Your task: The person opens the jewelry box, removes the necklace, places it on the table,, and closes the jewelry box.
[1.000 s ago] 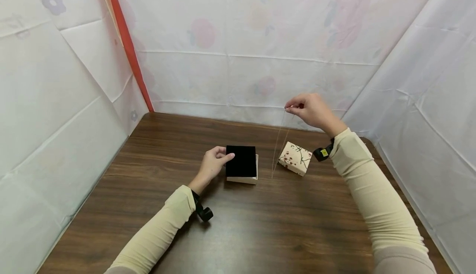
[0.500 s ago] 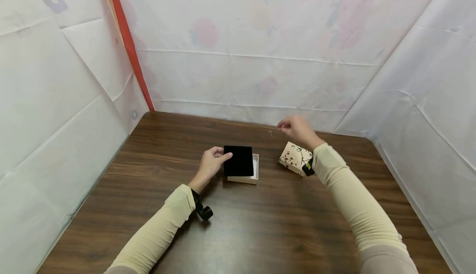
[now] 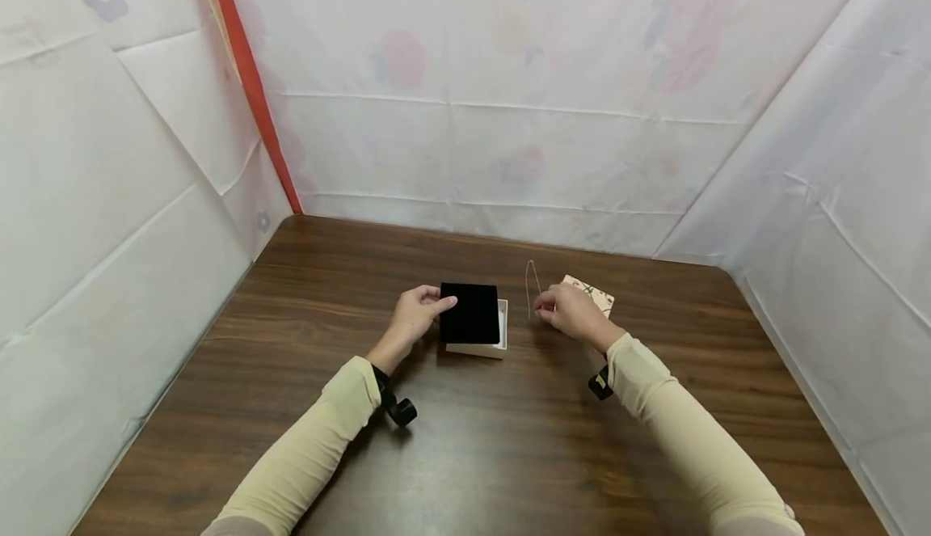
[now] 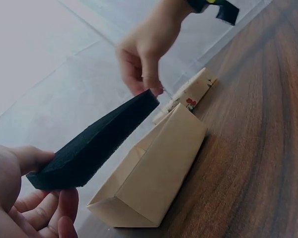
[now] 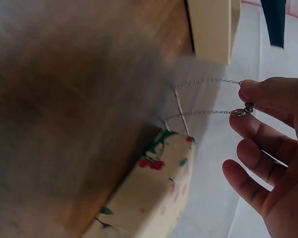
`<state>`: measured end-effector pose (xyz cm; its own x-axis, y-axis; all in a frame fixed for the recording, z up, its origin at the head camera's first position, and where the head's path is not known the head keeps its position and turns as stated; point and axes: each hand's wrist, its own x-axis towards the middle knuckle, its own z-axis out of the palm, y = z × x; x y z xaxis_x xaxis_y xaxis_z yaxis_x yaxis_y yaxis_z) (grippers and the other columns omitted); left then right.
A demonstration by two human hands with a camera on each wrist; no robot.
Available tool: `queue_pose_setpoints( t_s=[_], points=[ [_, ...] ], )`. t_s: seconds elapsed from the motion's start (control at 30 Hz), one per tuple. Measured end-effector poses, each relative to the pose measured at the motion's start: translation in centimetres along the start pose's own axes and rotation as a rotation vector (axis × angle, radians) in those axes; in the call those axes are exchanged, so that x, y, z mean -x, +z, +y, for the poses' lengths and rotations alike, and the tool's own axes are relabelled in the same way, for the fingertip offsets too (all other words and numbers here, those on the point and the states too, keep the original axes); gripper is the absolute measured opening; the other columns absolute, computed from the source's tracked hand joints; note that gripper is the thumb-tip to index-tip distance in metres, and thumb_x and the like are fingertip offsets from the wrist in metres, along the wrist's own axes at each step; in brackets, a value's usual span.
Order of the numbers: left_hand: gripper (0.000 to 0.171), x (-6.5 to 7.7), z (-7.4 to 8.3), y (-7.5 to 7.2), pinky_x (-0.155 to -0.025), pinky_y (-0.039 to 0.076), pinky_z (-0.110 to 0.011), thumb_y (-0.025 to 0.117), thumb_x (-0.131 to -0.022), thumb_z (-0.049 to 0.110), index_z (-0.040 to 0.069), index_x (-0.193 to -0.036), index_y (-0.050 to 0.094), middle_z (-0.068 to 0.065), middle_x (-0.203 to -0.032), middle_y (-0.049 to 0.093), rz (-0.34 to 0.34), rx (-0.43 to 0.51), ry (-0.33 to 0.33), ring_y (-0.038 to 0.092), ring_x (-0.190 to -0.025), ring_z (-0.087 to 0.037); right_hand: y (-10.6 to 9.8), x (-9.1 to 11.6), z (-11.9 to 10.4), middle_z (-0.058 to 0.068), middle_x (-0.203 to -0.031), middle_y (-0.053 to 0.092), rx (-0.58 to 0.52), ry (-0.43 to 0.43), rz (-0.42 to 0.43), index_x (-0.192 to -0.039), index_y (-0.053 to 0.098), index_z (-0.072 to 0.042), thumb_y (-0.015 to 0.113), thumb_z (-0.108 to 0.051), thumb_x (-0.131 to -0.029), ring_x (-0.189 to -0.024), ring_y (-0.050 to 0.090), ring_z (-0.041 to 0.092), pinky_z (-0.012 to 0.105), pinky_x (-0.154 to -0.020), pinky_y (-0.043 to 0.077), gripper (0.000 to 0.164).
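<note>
In the head view, the left grip [image 3: 416, 314] pinches the left edge of the black pad [image 3: 471, 314], which reaches rightward from it above the open box [image 3: 477, 352]. The right grip [image 3: 575, 311] pinches the chain [image 3: 528, 287], whose loop extends from its fingertips toward the far side of the bench [image 3: 465, 455]. The lid [image 3: 598, 295] lies just beyond the right grip, partly hidden by it.

In the left wrist view, thumb above and fingers below clasp the pad, tilted over the box.

In the right wrist view, the chain's ends meet thumb and forefinger, the clasp [image 5: 242, 111] at the fingertips; the other fingers are loosely bent.
</note>
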<state>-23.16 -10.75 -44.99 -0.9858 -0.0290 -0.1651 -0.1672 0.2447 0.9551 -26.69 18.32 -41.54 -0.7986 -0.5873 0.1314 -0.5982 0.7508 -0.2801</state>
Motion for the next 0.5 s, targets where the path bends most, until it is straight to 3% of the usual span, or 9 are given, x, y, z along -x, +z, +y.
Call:
queue_pose_setpoints(
  t_s=[0.17,0.5],
  points=[
    [0.05,0.1,0.0,0.0,-0.072,0.049,-0.036,0.069,-0.09,0.035,0.004,-0.128,0.059,-0.012,-0.105,0.069,-0.025,0.008,-0.008,0.061,-0.078,-0.016,0.7,0.9,-0.6,0.001,-0.076,0.064,-0.005,-0.005,-0.015,-0.089,0.076,-0.006,0.07,-0.008,-0.086,-0.068,0.052,0.01,0.026,-0.063,0.043,0.007],
    [0.05,-0.2,-0.2,0.2,-0.071,0.049,-0.036,0.07,-0.089,0.034,0.003,-0.127,0.06,-0.011,-0.102,0.07,-0.024,0.022,0.011,0.059,-0.075,-0.014,1.8,1.8,-1.3,-0.001,-0.074,0.065,0.05,-0.05,-0.012,-0.088,0.076,-0.008,0.071,-0.008,-0.085,-0.068,0.052,0.011,0.028,-0.067,0.044,0.006]
  ],
)
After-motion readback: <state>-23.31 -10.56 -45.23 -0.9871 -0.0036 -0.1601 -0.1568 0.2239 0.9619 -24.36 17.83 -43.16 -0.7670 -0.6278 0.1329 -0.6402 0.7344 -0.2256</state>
